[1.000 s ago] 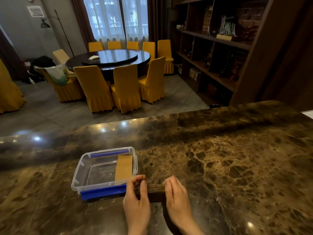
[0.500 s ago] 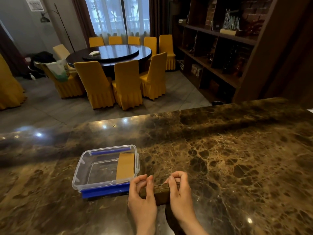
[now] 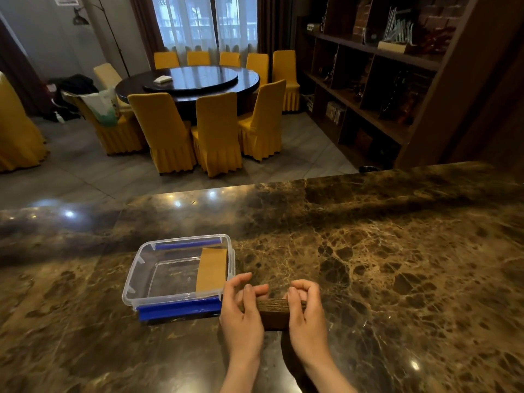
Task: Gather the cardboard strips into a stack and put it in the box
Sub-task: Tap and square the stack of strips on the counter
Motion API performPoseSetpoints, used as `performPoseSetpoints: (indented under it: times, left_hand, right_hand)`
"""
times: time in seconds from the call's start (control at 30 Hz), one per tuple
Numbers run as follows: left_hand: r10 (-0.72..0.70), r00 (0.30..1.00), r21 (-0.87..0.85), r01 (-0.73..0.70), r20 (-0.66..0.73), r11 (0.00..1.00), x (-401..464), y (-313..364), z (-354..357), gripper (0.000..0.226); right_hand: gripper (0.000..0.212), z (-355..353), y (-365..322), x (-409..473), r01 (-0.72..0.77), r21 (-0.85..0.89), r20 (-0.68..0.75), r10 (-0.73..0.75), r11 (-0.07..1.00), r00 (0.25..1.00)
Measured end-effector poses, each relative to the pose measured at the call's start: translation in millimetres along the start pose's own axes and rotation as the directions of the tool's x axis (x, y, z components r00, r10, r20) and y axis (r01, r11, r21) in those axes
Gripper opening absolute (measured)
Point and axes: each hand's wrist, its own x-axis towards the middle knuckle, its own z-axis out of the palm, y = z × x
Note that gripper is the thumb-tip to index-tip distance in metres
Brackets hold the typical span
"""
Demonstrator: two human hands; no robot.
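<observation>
Both hands clamp one thick stack of brown cardboard strips by its ends: left hand on the left end, thumb over the top edge, fingers curled behind; right hand on the right end, same hold. Stack stands on edge, corrugated layers facing up, just above the dark brown veined marble countertop; contact with it not clear. Just left of the left hand: clear rectangular plastic box with blue clips, holding one tan cardboard strip flat against its right wall.
</observation>
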Motion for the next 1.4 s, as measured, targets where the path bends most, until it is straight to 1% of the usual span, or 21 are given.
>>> performPoseSetpoints:
  times: [0.07,0.13,0.2,0.27,0.37,0.57,0.7,0.83,0.9,0.93,0.97,1.03,1.07,1.1,1.17,1.2,1.23,1.3,1.33,1.37,1.4]
  left_hand:
    - [-0.01,1.0,0.055,0.01,-0.002,0.998,-2,-3,-4,0.029]
    - [-0.022,1.0,0.077,0.023,-0.019,0.997,-5,-7,-6,0.033]
    - [-0.037,0.998,0.095,0.041,-0.041,0.995,-7,-8,-3,0.03]
    - [-0.043,0.997,0.086,0.048,-0.065,0.995,-8,-4,1,0.02]
    - [-0.029,0.995,0.088,0.037,-0.09,0.995,-10,-4,3,0.014]
    - [-0.058,0.995,0.191,0.073,-0.082,0.979,-10,-9,5,0.026]
    - [-0.057,0.996,0.192,0.068,-0.065,0.979,-9,-11,5,0.028]
    - [-0.009,1.0,0.177,0.012,-0.013,0.984,-11,-9,0,0.025]
    - [-0.001,0.998,0.215,-0.014,0.07,0.977,-11,-5,-6,0.016]
    - [0.029,0.991,0.272,-0.064,0.131,0.96,-11,-3,-11,0.014]
    - [0.078,0.976,0.354,-0.147,0.204,0.923,-13,1,-18,0.019]
    - [0.204,0.893,0.502,-0.4,0.4,0.767,-12,10,-32,0.034]
    - [0.231,0.824,0.533,-0.522,0.517,0.666,-11,16,-37,0.042]
    - [0.217,0.754,0.54,-0.611,0.62,0.579,-10,22,-38,0.049]
    - [0.127,0.649,0.544,-0.714,0.75,0.441,-5,32,-35,0.053]
    - [0.096,0.63,0.554,-0.736,0.77,0.388,-3,35,-32,0.049]
    - [0.081,0.635,0.573,-0.738,0.768,0.356,-2,36,-29,0.044]
    - [0.085,0.663,0.602,-0.72,0.744,0.345,-2,34,-28,0.037]
    - [0.085,0.68,0.61,-0.7,0.728,0.371,-2,31,-29,0.035]
    - [0.093,0.71,0.61,-0.657,0.698,0.443,-3,30,-31,0.033]
    - [0.099,0.754,0.593,-0.584,0.65,0.554,-2,29,-33,0.031]
  right_hand:
    - [0.01,0,4,0,0.016,-0.066,-0.012,-0.016,0.998,1.0]
    - [0.019,2,6,0,0.031,-0.102,-0.029,-0.034,0.994,0.999]
    - [0.033,3,5,1,0.057,-0.107,-0.004,-0.058,0.993,0.998]
    - [0.04,3,0,4,0.079,-0.085,0.008,-0.078,0.993,0.997]
    - [0.037,1,0,8,0.12,-0.116,0.011,-0.12,0.986,0.993]
    - [0.035,-4,14,8,0.212,-0.27,0.054,-0.205,0.939,0.977]
    - [0.034,-3,15,8,0.227,-0.279,0.041,-0.224,0.933,0.974]
    - [0.033,-6,15,7,0.23,-0.269,0.059,-0.223,0.935,0.973]
    - [0.034,-6,15,6,0.223,-0.273,0.059,-0.216,0.936,0.975]
    - [0.035,-6,15,7,0.222,-0.277,0.056,-0.215,0.935,0.975]
    - [0.035,-6,15,7,0.224,-0.282,0.056,-0.217,0.933,0.975]
    - [0.036,-5,16,8,0.233,-0.285,0.053,-0.228,0.93,0.972]
    - [0.037,-4,18,8,0.229,-0.286,0.051,-0.224,0.931,0.973]
    - [0.038,-4,19,9,0.222,-0.288,0.05,-0.217,0.932,0.975]
    - [0.039,-5,18,10,0.215,-0.288,0.056,-0.207,0.933,0.977]
    - [0.038,-6,17,10,0.209,-0.283,0.062,-0.199,0.936,0.978]
    - [0.037,-6,17,10,0.2,-0.267,0.068,-0.188,0.943,0.98]
    - [0.037,-8,13,10,0.168,-0.21,0.082,-0.154,0.963,0.985]
    - [0.041,-9,9,10,0.124,-0.156,0.082,-0.112,0.98,0.99]
    - [0.048,-12,4,11,0.058,-0.078,0.065,-0.053,0.995,0.996]
    - [0.057,-16,-2,13,-0.023,0.031,0.033,0.022,0.999,0.999]
